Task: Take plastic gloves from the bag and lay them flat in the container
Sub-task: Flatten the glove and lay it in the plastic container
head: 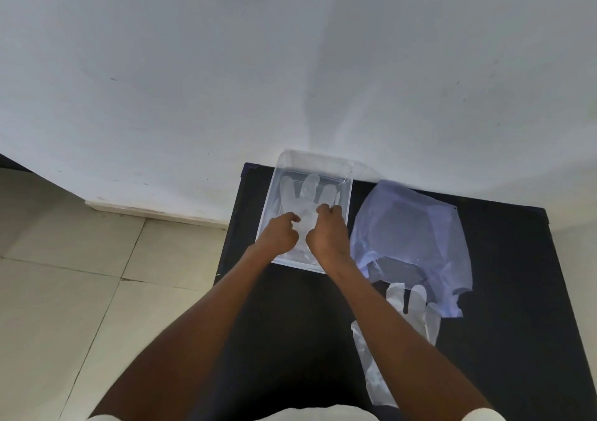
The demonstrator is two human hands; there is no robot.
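Observation:
A clear rectangular plastic container sits at the far left corner of the black table. Inside it a clear plastic glove lies with its fingers pointing away from me. Both hands are inside the container on that glove: my left hand presses its left side with curled fingers, and my right hand pinches its right side near the glove's fingers. A translucent bluish plastic bag lies to the right of the container. More clear gloves spill from its near opening onto the table, partly hidden by my right forearm.
The black table stands against a white wall. Beige floor tiles lie to the left, beyond the table's left edge. Bare black tabletop shows in front of the container and at the right.

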